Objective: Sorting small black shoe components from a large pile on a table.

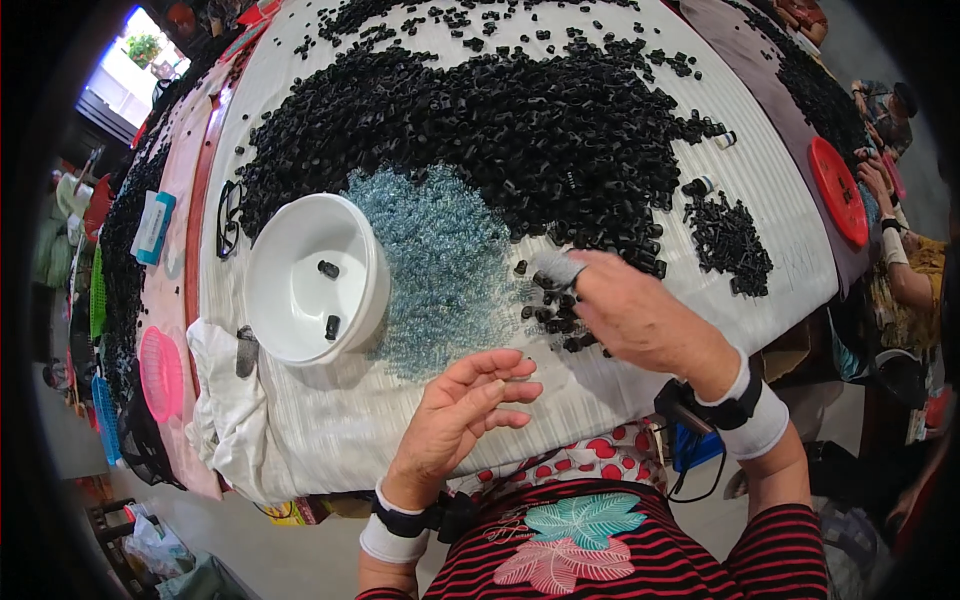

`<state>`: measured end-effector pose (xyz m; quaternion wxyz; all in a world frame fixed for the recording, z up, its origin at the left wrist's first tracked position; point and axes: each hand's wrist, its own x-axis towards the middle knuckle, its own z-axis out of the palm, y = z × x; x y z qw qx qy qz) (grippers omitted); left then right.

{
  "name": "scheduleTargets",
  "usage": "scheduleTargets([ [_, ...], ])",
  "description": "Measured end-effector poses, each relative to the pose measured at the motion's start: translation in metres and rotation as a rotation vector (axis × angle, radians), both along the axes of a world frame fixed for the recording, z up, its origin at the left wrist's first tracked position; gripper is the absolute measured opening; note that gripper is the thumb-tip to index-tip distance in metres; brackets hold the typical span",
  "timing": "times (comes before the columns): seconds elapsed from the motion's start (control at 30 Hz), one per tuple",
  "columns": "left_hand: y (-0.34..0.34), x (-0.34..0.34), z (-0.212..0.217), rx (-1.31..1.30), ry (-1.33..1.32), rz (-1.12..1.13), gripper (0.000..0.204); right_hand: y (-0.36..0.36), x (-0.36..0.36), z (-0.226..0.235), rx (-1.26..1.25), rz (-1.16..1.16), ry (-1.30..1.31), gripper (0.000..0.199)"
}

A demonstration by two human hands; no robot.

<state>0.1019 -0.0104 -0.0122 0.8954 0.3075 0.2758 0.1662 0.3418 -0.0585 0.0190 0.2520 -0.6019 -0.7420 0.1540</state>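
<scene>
Black stubby cylinders (562, 326) beside right fingers (592, 326)

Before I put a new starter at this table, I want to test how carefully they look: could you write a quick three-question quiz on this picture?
1. How many black pieces lie in the white bowl?
A) one
B) two
C) five

2. True or false: as pictured, the clear bluish pile lies to the right of the white bowl.

3. Fill in the blank: the ____ hand is the nearer one to the loose black pieces beside the clear bluish pile.

Key
1. B, two.
2. True.
3. Right: the right hand is nearer.
</scene>
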Motion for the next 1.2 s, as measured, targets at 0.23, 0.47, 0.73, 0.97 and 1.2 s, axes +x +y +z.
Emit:
scheduleTargets([
  [0.23,0.000,-0.003,0.000,0.017,-0.030,0.009,0.032,0.012,-0.005,0.012,0.018,-0.130,0.010,0.007],
  [0.47,-0.002,-0.004,-0.002,0.023,-0.038,0.017,0.026,0.020,-0.023,-0.021,0.103,-0.095,-0.230,0.011],
  [0.73,0.001,-0.001,0.002,0.014,-0.002,0.034,0.024,0.022,-0.031,-0.025,0.220,-0.153,-0.332,0.008],
  [0.97,0.004,0.003,0.010,0.033,0.039,0.152,0.021,0.016,-0.028,-0.012,0.176,-0.116,-0.231,0.018],
  [1.2,-0.013,0.005,0.021,0.203,0.125,0.162,0.014,-0.018,-0.068,0.009,0.391,0.281,-0.035,0.031],
])
